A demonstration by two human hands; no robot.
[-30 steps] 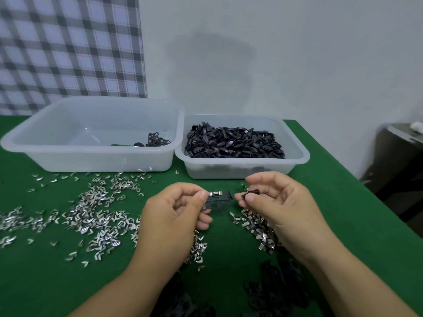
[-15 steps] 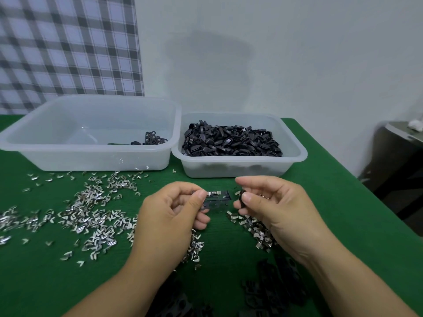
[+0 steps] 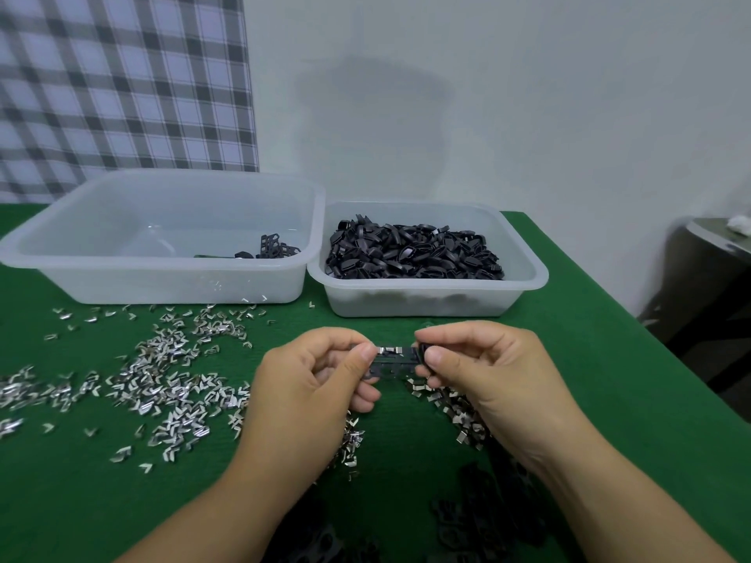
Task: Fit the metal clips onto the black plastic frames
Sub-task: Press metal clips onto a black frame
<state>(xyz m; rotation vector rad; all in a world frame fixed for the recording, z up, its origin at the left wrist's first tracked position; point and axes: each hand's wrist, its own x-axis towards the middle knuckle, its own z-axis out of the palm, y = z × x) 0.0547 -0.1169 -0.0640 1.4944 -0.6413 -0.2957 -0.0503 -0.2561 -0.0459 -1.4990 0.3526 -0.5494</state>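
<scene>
A small black plastic frame (image 3: 392,361) is held just above the green table between both hands. My left hand (image 3: 313,384) pinches its left end with thumb and fingers. My right hand (image 3: 483,367) pinches its right end, where a small dark piece sits under the fingertips. Shiny metal clips (image 3: 388,351) sit along the frame's top edge. Loose metal clips (image 3: 162,384) lie scattered over the table to the left, and another heap of clips (image 3: 455,408) lies under my right hand.
Two translucent tubs stand at the back: the left tub (image 3: 162,278) holds a few black frames (image 3: 276,249), the right tub (image 3: 426,298) is heaped with black parts (image 3: 410,253). More dark frames (image 3: 479,518) lie at the near table edge. A dark stand (image 3: 715,278) is off the table's right side.
My right hand has moved left and closed the gap, and now it grips the frame's right end. The left hand keeps its hold on the frame.
</scene>
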